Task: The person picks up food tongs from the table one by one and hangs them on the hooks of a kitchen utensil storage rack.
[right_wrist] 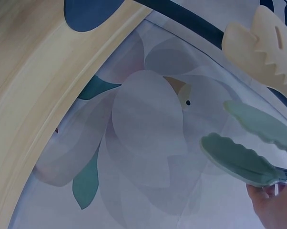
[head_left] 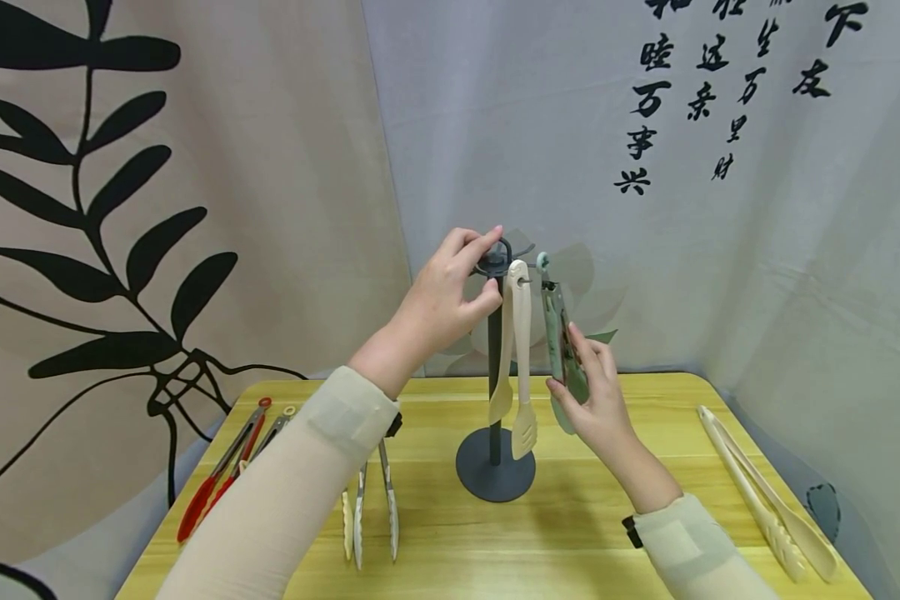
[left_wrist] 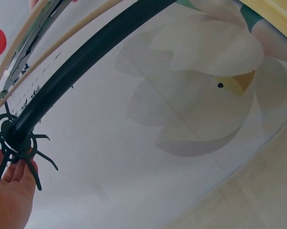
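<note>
The green tongs (head_left: pixel 556 333) are held just to the right of the dark stand (head_left: pixel 494 358), pinched between the thumb and fingers of the right hand (head_left: pixel 596 396). They are kept nearly upright, ring end at the top beside the stand's hooked crown (head_left: pixel 493 265) and scalloped heads lowermost; by the right wrist view, the two heads are set apart from each other. Whether the ring has been passed over a hook cannot be told. Of the two hands, the left hand (head_left: pixel 453 283) is placed at the top of the stand, its fingers and thumb bent about the crown, which is gripped from the left. The green tongs are thus found to the right of the left hand, not touched by it, with the stand and the beige tongs (head_left: pixel 522 333) lying between. The beige tongs are hung from a hook on the stand's right, heads pointing down above the round base (head_left: pixel 495 479). On the worktop (head_left: pixel 570 542), well to the left of the stand, red tongs (head_left: pixel 202 497) are laid; nearer the stand on that side, pale-tipped tongs (head_left: pixel 357 521) are partly covered by the left sleeve (head_left: pixel 300 483). Well to the right of the stand, cream tongs (head_left: pixel 757 492) are laid.
</note>
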Tool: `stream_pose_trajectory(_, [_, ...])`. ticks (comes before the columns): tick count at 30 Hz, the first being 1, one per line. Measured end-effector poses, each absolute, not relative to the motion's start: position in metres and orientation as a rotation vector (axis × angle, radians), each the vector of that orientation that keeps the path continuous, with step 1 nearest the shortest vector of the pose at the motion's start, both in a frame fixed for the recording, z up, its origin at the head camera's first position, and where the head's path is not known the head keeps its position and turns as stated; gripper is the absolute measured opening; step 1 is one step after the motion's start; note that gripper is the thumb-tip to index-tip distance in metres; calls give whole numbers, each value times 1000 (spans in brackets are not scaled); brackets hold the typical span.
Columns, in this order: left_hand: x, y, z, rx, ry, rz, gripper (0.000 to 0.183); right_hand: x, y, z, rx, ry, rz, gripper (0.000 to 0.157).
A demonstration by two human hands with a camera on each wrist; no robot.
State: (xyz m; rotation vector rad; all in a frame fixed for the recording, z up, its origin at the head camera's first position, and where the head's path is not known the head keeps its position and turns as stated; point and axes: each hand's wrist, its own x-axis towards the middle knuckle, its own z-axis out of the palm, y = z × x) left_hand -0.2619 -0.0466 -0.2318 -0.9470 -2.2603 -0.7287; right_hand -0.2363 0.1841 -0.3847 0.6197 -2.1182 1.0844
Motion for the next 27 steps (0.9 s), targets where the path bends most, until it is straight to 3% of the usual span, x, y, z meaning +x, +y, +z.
stream_pose_trajectory(27, [-263,-47,-232,-952,-2252,-734,59,-241,180,-388,650,-2113,1081,84])
